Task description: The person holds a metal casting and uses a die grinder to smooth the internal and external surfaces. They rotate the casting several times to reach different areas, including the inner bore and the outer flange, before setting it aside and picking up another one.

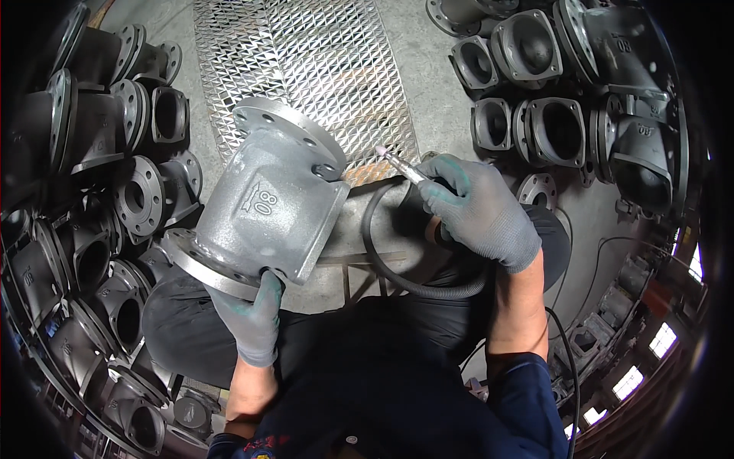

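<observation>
A grey cast-metal valve body (267, 203), with a round flange at each end and a square opening on one side, stands tilted in front of me. My left hand (254, 317), in a grey and green glove, grips its near flange, the thumb at the rim by a bolt hole. My right hand (485, 210), gloved alike, is closed around a slim metal die grinder (405, 167) with a small pinkish grinding tip. The tip points up and left, apart from the valve body. A ribbed dark hose (372, 237) loops beneath my right hand.
A patterned metal plate (306, 61) lies on the concrete floor ahead. Stacked valve bodies (84, 130) crowd the left side, and more castings (554, 130) are piled at the far right. A black cable (569, 367) runs by my right arm.
</observation>
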Demonstrator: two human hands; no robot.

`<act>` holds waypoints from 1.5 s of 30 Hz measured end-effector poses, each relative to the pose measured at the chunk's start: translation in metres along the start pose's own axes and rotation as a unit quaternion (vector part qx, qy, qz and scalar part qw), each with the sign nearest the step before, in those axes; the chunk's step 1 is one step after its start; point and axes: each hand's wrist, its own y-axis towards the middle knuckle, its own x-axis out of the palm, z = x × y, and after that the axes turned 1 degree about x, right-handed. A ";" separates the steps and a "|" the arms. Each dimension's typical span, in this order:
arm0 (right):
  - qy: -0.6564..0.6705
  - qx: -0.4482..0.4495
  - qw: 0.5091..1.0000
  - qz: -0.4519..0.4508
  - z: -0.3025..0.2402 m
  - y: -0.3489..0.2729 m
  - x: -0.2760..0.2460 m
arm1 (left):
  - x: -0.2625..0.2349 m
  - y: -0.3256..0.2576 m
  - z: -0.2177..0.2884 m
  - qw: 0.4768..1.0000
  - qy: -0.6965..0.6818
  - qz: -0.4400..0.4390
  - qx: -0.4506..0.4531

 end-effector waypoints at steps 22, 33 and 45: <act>-0.106 -0.077 0.991 -0.037 -0.027 0.019 0.012 | 0.005 0.002 0.008 1.000 0.013 -0.010 0.005; 0.293 0.083 0.952 0.040 -0.011 -0.001 0.079 | 0.018 0.019 0.042 1.000 0.003 -0.017 -0.005; 0.103 -0.236 0.959 0.120 -0.110 0.031 0.140 | 0.015 0.019 0.014 0.943 -0.325 -0.010 -0.069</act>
